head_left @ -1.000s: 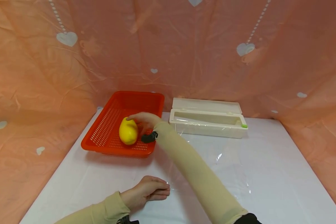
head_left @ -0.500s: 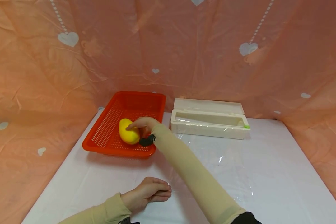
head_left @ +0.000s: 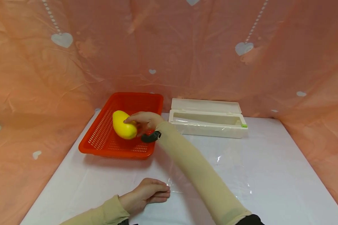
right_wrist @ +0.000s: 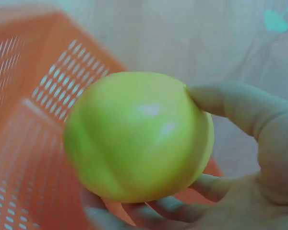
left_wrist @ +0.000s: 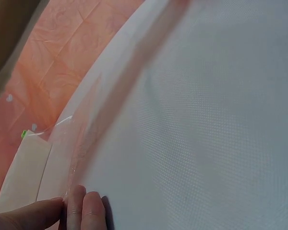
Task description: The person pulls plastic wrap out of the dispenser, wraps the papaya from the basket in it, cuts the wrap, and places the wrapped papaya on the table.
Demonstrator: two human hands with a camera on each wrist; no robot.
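Note:
My right hand (head_left: 146, 121) grips a yellow mango (head_left: 123, 127), its thumb on one side and fingers curled under the other. The fruit is held over the red plastic basket (head_left: 85, 146); in the right wrist view the mango (right_wrist: 139, 139) appears yellow-green, above the slotted basket floor. Low in the head view, my left hand (head_left: 147, 193) rests on the table and pinches the edge of clear plastic wrap (head_left: 218, 159). The left wrist view shows thumb and fingers (left_wrist: 77, 206) meeting at the film's edge (left_wrist: 79, 143).
Behind the film stands a long white wrap dispenser box (head_left: 209, 129), its lid (head_left: 205, 105) raised and a green piece (head_left: 244, 125) at its right end. The film runs from it over the white tablecloth (head_left: 276, 175). An orange curtain (head_left: 186, 53) surrounds the table.
My right hand has tightened its hold on the mango and raised it, moving slightly left and tilting the fruit. My left hand keeps its place on the film.

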